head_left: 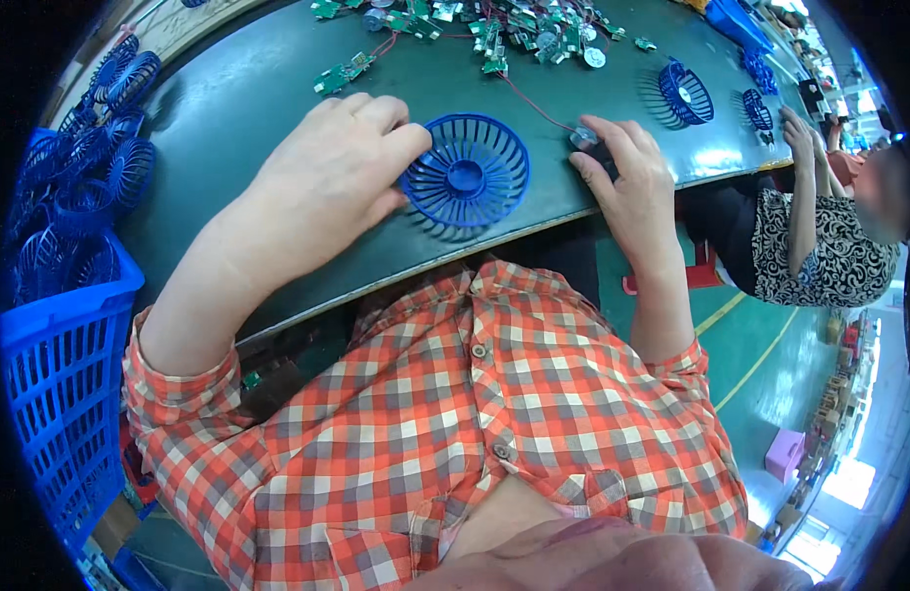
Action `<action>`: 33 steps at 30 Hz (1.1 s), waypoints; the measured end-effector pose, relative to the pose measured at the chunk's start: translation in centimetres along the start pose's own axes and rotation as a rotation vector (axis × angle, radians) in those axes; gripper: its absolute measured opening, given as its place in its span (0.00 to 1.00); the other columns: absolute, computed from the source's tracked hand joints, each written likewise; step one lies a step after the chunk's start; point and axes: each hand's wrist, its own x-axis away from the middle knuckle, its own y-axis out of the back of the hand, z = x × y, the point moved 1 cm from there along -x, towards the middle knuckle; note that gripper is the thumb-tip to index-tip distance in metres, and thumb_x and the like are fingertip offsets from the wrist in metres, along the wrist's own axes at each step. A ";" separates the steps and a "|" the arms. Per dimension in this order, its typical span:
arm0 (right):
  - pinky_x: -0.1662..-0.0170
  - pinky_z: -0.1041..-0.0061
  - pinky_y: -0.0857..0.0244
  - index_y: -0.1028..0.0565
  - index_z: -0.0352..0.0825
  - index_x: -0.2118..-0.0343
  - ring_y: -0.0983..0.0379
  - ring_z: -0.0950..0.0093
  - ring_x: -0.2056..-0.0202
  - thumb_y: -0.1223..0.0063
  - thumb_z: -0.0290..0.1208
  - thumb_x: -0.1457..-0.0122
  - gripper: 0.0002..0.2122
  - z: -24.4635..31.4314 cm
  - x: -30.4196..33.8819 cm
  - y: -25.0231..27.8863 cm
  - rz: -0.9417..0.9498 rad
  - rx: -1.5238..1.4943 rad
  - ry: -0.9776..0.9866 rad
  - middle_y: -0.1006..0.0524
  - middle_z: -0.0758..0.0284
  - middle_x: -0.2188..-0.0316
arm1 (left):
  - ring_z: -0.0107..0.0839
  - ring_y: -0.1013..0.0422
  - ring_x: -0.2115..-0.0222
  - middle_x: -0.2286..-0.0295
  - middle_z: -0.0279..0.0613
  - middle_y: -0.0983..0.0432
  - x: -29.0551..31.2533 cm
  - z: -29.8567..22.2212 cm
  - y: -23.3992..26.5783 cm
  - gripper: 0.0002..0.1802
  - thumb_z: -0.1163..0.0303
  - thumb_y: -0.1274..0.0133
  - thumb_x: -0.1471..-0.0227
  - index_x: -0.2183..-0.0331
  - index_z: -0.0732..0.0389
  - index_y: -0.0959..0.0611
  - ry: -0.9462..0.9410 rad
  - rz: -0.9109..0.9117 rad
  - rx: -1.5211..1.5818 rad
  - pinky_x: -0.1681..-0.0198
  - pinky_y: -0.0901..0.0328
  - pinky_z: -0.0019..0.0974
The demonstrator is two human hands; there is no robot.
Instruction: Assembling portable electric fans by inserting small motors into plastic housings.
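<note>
A round blue plastic fan grille (466,176) with a central hub lies on the green table in front of me. My left hand (327,169) is closed at its left rim, with thumb and fingers curled over that edge. The fingertips are partly hidden. To the right of the grille, my right hand (634,182) pinches a small silvery motor (582,138) between thumb and fingers, just above the table. A thin red wire (530,102) runs from the motor up to a green circuit board (493,59) at the edge of a pile.
Circuit boards with wires and motors (549,30) are heaped at the far side. Another blue grille (685,94) stands at the right. On the left, a blue crate (71,305) overflows with grilles (86,187). A co-worker (819,231) sits beyond my right arm.
</note>
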 end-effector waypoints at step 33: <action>0.62 0.66 0.30 0.21 0.35 0.59 0.26 0.62 0.63 0.37 0.22 0.51 0.14 6.5 -3.1 0.9 0.298 -0.104 0.507 0.21 0.63 0.63 | 0.37 0.25 0.61 0.68 0.39 0.23 -0.3 -0.4 -3.3 0.05 0.70 0.43 0.49 0.68 0.57 0.20 -0.159 -0.125 -0.001 0.55 0.32 0.39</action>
